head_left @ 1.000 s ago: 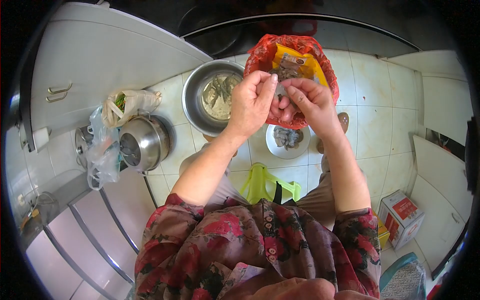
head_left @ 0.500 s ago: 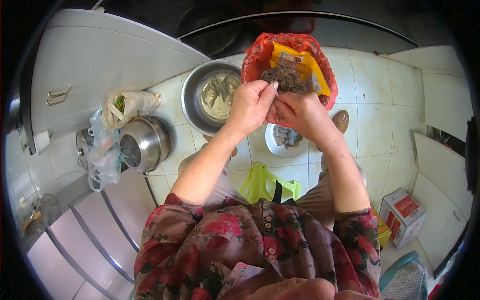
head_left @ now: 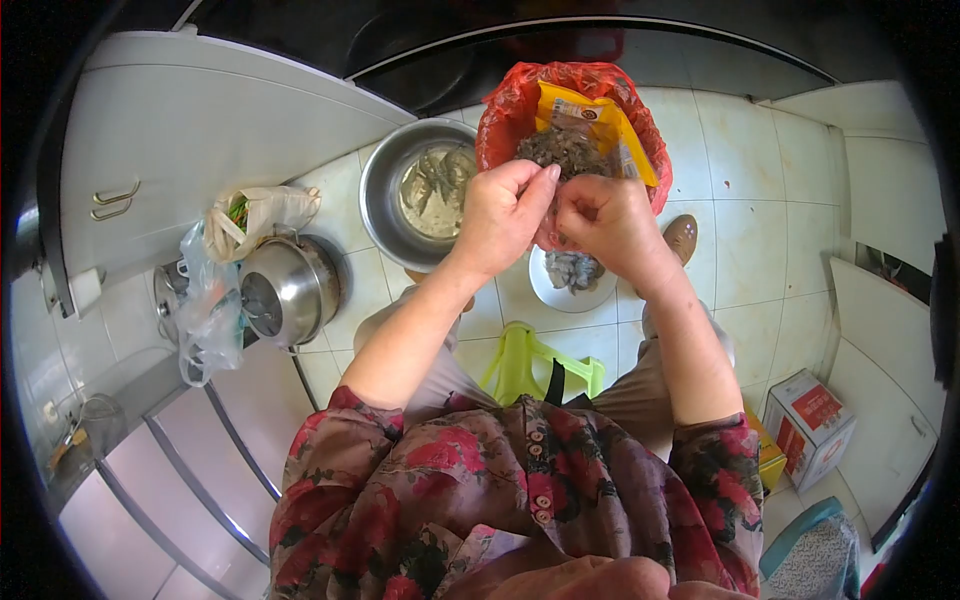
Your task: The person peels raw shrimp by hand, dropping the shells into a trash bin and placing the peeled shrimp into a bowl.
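My left hand [head_left: 505, 218] is closed, thumb against the fingers, around what appears to be a shrimp, almost wholly hidden by the fingers. Close beside it my right hand [head_left: 610, 222] makes a pinch; whatever is in its fingertips is too small to make out. Both hands are over the near rim of a bin lined with a red plastic bag [head_left: 492, 125]. Inside lie a heap of brownish shrimp shells [head_left: 565, 150] and a yellow packet [head_left: 632, 150]. Below the hands, a white plate [head_left: 560, 298] carries grey peeled shrimp [head_left: 573, 270]. Unpeeled shrimp [head_left: 440, 180] sit in water in a metal basin [head_left: 375, 205].
A green plastic stool [head_left: 515, 360] is between my legs. On the left stand a steel pot [head_left: 295, 285], a clear plastic bag [head_left: 210, 320] and a cloth bag with greens [head_left: 280, 207]. A red-and-white box [head_left: 808, 425] is at the right, by the white cabinets [head_left: 885, 380].
My right hand has drawn slightly away from my left, widening the gap between the fingertips. The left hand stays almost in place, and the view has shifted a little.
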